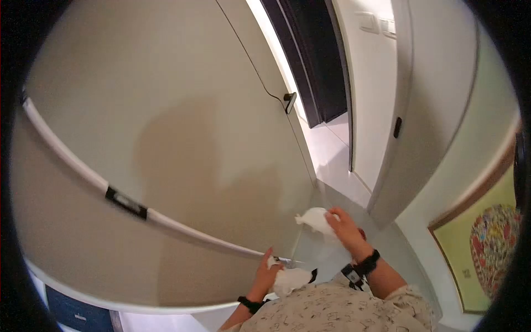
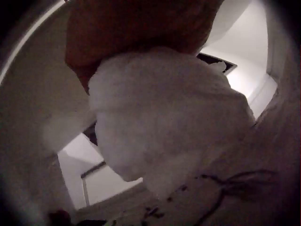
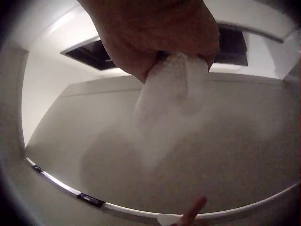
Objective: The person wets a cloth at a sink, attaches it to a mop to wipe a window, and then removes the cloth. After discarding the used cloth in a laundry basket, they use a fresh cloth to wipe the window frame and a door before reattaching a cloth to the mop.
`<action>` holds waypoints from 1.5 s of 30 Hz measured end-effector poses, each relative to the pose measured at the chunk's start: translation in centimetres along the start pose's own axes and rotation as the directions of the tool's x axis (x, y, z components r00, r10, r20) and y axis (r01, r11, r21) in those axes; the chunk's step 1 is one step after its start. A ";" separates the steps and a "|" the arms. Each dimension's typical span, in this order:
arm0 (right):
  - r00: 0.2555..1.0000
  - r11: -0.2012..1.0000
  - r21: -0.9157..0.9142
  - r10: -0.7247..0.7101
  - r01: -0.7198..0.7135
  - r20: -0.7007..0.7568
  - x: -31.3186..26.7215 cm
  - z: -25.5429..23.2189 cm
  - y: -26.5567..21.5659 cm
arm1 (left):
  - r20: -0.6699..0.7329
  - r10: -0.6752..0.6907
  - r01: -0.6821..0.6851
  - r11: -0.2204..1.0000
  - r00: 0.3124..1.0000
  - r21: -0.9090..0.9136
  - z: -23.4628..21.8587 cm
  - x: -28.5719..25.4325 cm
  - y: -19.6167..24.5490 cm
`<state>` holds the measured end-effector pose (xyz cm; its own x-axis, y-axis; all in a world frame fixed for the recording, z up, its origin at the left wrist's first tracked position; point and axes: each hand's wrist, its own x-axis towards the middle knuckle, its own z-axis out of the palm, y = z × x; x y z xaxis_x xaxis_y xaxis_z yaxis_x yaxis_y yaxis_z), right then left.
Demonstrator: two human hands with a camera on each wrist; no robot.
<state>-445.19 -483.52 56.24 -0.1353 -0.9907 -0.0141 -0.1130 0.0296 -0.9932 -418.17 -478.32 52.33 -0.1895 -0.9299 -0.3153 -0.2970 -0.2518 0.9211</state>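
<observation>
In the head view my right hand grips a crumpled white cloth, whose loose end sticks out to the left. The right wrist view shows its bumpy weave as the cloth hangs from my curled fingers. Lower down, close in front of the patterned shirt, my left hand holds a second white cloth. That bundle fills the middle of the left wrist view. One left finger points up beside the end of a white strip along the beige panel.
The broad beige panel stands on the left, with a black lever handle at its edge. A dark block sits on the strip. Beyond is a dark doorway. A framed colourful picture is at the right.
</observation>
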 end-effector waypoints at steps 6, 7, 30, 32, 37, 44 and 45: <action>0.958 0.983 0.165 0.034 -0.084 0.285 21.7 6.3 1.1 | -0.358 -0.190 0.113 0.968 0.914 -0.225 0.3 8.0 5.5; 0.956 0.985 0.170 -0.048 -0.002 0.290 26.0 8.1 2.7 | -0.393 -0.230 0.107 0.944 0.890 -0.311 0.9 10.2 5.9; 0.872 0.986 0.145 0.001 -0.082 0.490 37.1 12.4 2.2 | -0.646 -0.190 0.092 0.979 0.739 -0.183 10.1 16.2 14.5; 0.871 0.978 0.166 0.031 -0.129 0.490 35.9 10.7 2.1 | -0.655 -0.161 0.063 0.983 0.738 -0.171 11.9 14.9 14.0; 0.732 0.987 0.085 0.041 -0.135 0.680 33.6 7.6 5.9 | -0.629 -0.187 0.238 0.971 0.755 -0.004 15.5 14.2 10.9; 0.620 0.917 0.178 0.090 -0.357 0.780 32.9 0.7 10.5 | -0.637 -0.188 0.258 0.966 0.747 0.017 19.7 13.6 10.9; 0.586 0.921 0.104 0.150 -0.376 0.797 33.3 -0.7 10.8 | -0.635 -0.188 0.269 0.963 0.749 0.031 20.2 13.7 11.3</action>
<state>-451.59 -516.08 45.08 0.6880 -0.6815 -0.2493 0.0490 0.3863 -0.9211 -443.00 -488.46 53.81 0.5082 -0.8195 -0.2648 -0.3659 -0.4838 0.7950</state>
